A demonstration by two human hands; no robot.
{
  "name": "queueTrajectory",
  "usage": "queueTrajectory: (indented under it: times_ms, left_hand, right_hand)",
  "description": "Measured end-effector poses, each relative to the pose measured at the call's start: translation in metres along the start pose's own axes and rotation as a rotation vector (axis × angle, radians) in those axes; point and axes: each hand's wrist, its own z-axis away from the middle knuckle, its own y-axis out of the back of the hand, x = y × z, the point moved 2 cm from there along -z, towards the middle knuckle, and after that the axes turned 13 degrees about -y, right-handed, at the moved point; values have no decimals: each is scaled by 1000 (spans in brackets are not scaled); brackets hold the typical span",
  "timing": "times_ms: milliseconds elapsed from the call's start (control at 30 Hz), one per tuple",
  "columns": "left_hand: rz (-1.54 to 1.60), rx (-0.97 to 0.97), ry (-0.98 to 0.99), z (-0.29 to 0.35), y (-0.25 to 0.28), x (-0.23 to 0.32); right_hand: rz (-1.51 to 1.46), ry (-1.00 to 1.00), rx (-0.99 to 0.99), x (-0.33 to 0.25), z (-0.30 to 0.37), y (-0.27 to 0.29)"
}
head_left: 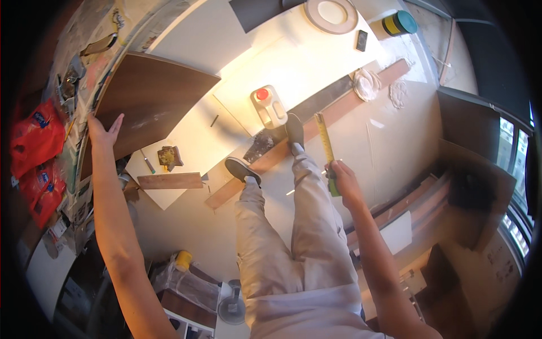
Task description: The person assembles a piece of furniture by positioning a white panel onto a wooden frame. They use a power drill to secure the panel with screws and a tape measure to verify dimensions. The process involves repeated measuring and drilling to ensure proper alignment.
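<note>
My left hand [104, 132] rests against the near part of a brown wooden board [155, 96], which leans at the left. Its thumb is spread away from the fingers, which are partly hard to make out at the board's edge. In my right hand [345, 182] is a green tape measure [334, 185], gripped with the fingers closed round it. A length of its yellow blade sticks out away from me, above the floor and apart from the leaning board. Between my feet and the pale sheet stands a beige jug [270, 113] with a red cap.
A long wooden plank [339, 116] crosses the floor under my feet. A short wood strip [169, 181] and a chisel-like tool [148, 161] lie at left. Red bags [38, 138] crowd the cluttered left side. Several boards [406, 198] lie at right; a teal-lidded tub [400, 24] stands far right.
</note>
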Motion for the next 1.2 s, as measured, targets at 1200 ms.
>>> queueTrajectory:
  times_ms: [1200]
  left_hand:
    - [-173,-744,238,365,5,-191]
  right_hand:
    - [389,-88,-660,-37,89,-84]
